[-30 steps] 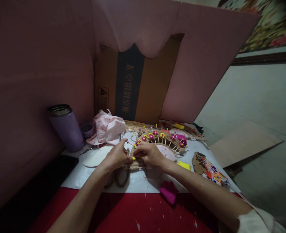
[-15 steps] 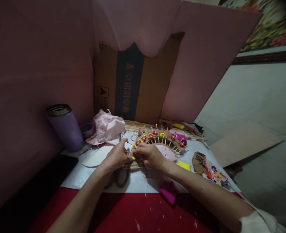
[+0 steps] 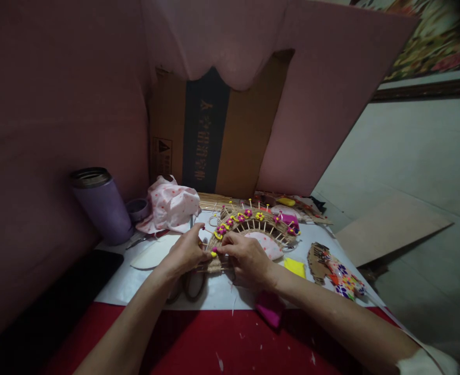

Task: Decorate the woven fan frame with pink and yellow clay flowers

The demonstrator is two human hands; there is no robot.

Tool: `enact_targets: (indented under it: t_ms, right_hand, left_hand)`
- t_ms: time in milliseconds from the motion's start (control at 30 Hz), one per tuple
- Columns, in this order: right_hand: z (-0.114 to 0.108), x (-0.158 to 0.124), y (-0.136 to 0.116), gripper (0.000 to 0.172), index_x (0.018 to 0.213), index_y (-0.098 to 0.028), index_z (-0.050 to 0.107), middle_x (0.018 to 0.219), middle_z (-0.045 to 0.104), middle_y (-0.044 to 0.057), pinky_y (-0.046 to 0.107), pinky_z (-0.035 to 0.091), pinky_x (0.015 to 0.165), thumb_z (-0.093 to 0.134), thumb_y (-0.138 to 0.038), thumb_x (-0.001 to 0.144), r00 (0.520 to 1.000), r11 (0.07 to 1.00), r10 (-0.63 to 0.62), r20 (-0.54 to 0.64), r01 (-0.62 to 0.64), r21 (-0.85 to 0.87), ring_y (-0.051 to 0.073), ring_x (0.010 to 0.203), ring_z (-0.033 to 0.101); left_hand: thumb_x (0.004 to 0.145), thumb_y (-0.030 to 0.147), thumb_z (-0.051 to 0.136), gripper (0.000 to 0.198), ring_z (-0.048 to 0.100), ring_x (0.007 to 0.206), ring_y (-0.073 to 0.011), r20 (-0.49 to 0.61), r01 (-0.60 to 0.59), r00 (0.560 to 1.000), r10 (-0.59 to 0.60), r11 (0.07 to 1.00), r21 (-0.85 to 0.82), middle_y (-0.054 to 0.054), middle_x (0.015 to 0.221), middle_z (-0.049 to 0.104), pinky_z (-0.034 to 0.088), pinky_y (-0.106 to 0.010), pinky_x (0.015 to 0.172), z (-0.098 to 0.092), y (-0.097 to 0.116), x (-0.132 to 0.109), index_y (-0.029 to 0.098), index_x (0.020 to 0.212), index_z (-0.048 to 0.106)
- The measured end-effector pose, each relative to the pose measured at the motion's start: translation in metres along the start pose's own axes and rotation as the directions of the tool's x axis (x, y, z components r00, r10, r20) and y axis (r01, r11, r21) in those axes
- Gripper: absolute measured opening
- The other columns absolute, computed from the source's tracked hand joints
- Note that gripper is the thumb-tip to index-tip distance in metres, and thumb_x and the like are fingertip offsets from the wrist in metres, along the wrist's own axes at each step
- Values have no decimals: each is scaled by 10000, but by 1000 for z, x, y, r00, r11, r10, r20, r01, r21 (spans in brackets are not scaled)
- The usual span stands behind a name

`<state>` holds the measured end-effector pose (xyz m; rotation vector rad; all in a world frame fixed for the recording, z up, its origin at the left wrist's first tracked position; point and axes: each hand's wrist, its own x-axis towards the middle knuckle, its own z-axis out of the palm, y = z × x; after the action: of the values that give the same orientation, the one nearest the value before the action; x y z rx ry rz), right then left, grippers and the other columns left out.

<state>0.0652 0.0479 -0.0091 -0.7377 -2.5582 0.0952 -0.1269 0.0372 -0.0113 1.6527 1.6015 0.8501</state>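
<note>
A fan-shaped arch (image 3: 269, 216) wrapped in brown twine lies on the white sheet, with small sticks as spokes. Magenta and yellow clay flowers (image 3: 241, 217) run along its band, and yellow-tipped sticks stand out from the outer edge. My left hand (image 3: 188, 251) grips the arch's left end between thumb and fingers. At that same end, a small magenta clay piece (image 3: 214, 250) sits by a yellow clay piece (image 3: 213, 254). My right hand (image 3: 249, 256) has its fingertips pinched at the magenta piece. Scissors (image 3: 193, 285) lie partly hidden under my left wrist.
A purple tumbler (image 3: 103, 205) stands at the left near its lid (image 3: 138, 209) and a crumpled dotted cloth (image 3: 173, 203). Yellow clay (image 3: 294, 267), magenta clay (image 3: 269, 308) and a flower-patterned piece (image 3: 345, 278) lie to the right. A cardboard panel (image 3: 249, 135) rises behind.
My right hand has shifted slightly right, and the magenta piece now shows beside the yellow one. My left hand keeps its hold on the arch. The view has moved slightly.
</note>
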Motion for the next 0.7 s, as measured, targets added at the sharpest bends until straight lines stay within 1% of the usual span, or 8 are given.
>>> enact_targets:
  t_ms: [133, 267, 367, 500, 700]
  right_hand:
    - [-1, 2, 2, 349, 957, -214, 639, 892, 577, 38, 254, 382, 634, 519, -13, 699, 1000, 1000, 4, -12, -4, 6, 151, 784, 516]
    - [0, 7, 2, 271, 968, -214, 627, 909, 576, 35, 238, 368, 612, 557, -74, 747, 1000, 1000, 3, 8, -3, -16, 139, 759, 516]
    - [1, 13, 1, 226, 944, -221, 635, 881, 575, 26, 231, 347, 582, 604, -127, 741, 999, 999, -9, 32, 10, -35, 134, 721, 511]
    - [3, 17, 2, 207, 904, -209, 641, 837, 577, 24, 229, 332, 558, 610, -119, 721, 999, 998, -20, 26, 21, -58, 138, 706, 511]
    - [5, 19, 2, 137, 861, -210, 651, 795, 581, 21, 228, 328, 543, 588, -145, 758, 1000, 997, -25, 1, 25, -74, 135, 684, 510]
  left_hand:
    - [568, 160, 705, 778, 541, 572, -138, -1, 0, 1000, 0, 1000, 5, 32, 637, 568, 370, -223, 513, 0, 1, -1, 133, 1283, 399]
    - [571, 140, 689, 758, 538, 567, -135, 0, -2, 1000, 2, 1000, 16, 31, 635, 567, 364, -214, 502, -1, 2, -1, 136, 1275, 409]
    - [559, 122, 686, 764, 541, 569, -133, -2, 3, 1000, -3, 1000, 25, 33, 642, 569, 363, -207, 498, -1, 2, 0, 139, 1271, 411]
    - [553, 115, 685, 765, 548, 577, -138, -7, 5, 1000, -5, 999, 36, 28, 653, 579, 367, -208, 499, -1, 2, 0, 143, 1269, 416]
    - [558, 121, 681, 761, 553, 590, -147, -4, -9, 1000, 9, 999, 52, 23, 651, 578, 366, -213, 503, -1, 1, -1, 146, 1271, 417]
